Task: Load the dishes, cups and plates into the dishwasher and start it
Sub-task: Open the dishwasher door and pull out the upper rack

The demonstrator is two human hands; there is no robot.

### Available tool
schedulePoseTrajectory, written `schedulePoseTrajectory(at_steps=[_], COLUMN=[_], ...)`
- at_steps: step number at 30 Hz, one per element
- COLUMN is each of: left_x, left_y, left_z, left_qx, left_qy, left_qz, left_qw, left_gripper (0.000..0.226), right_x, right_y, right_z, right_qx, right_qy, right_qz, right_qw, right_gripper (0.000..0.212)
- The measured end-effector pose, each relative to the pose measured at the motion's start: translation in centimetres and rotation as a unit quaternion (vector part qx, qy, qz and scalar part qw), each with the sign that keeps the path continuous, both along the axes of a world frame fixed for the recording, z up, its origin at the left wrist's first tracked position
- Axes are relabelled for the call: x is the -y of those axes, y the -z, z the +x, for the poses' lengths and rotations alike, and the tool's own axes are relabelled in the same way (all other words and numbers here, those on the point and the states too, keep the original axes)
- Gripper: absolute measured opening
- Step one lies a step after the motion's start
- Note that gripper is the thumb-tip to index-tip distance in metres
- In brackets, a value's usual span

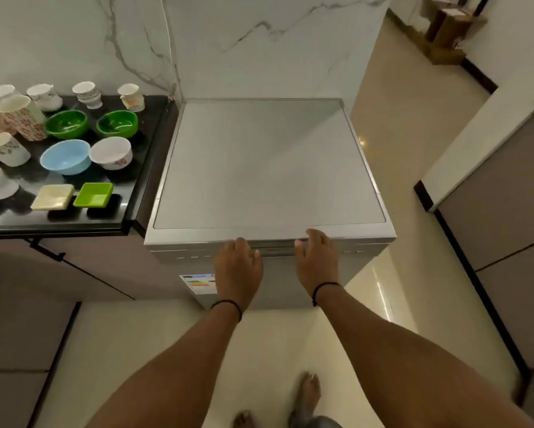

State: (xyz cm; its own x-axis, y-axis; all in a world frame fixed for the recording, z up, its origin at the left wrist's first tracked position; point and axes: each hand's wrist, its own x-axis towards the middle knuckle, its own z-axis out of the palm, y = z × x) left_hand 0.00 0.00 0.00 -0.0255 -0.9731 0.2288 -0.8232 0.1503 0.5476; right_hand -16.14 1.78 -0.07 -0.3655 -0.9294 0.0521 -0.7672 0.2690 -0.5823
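The silver dishwasher [268, 168] stands with its door [279, 273] closed. My left hand [237, 267] is at the door's top edge, its fingers curled into the gap under the lid. My right hand [316, 264] reaches the same edge beside it, fingers fairly straight and touching the front lip. On the black counter [136, 180] to the left sit two green bowls [67, 123], a blue bowl [65, 156], a white bowl [111, 152], several patterned cups [21, 117], a green square dish [93, 195] and a cream square dish [52, 196].
A marble wall rises behind the dishwasher. A grey cabinet [491, 217] stands to the right across a strip of cream floor [392, 168]. My bare feet [305, 393] are on the floor in front of the machine. An energy label [197, 282] is stuck on the door.
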Motion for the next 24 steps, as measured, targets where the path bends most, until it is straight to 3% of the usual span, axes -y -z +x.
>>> schedulePoseTrajectory(at_steps=[2,3,5,6,8,10,13,16,19,22,24], left_x=[-0.3,-0.2,0.2,0.4,1.4,1.7,1.9,2.5,3.2,3.3,3.1], left_y=[0.2,0.7,1.0,0.8,1.6,2.5,3.2,3.5,3.5,3.8,4.4], left_z=[-0.6,-0.9,-1.4,-1.5,-1.6,-1.7,-1.7,-1.8,-2.1,-2.3,-2.6], left_qx=[-0.182,-0.285,-0.463,-0.521,-0.601,-0.657,-0.686,-0.699,-0.705,-0.706,-0.699], left_qy=[-0.1,-0.156,-0.212,-0.219,-0.208,-0.184,-0.172,-0.169,-0.159,-0.159,-0.159], left_qz=[0.158,0.231,0.334,0.363,0.386,0.379,0.377,0.387,0.376,0.368,0.359], left_qw=[0.965,0.917,0.793,0.741,0.668,0.625,0.598,0.577,0.58,0.584,0.598], left_gripper=[0.034,0.043,0.047,0.044,0.047,0.056,0.054,0.043,0.039,0.041,0.043], right_x=[-0.1,-0.1,0.3,0.5,1.1,1.5,1.8,2.0,2.1,1.8,1.8], right_y=[0.2,0.1,0.5,0.5,1.6,3.0,3.9,4.5,4.5,5.2,6.0], right_z=[0.5,0.8,1.2,1.4,1.1,0.9,0.9,1.2,1.3,1.1,0.9], right_qx=[0.097,0.163,0.339,0.425,0.536,0.61,0.693,0.735,0.766,0.784,0.779], right_qy=[0.14,0.212,0.326,0.35,0.337,0.296,0.274,0.254,0.222,0.202,0.195], right_qz=[-0.055,-0.061,-0.025,-0.003,0.013,0.004,0.006,0.02,0.019,0.022,0.032], right_qw=[0.984,0.962,0.882,0.835,0.774,0.735,0.667,0.629,0.603,0.586,0.595], right_gripper=[0.031,0.028,0.035,0.037,0.037,0.031,0.049,0.064,0.046,0.05,0.056])
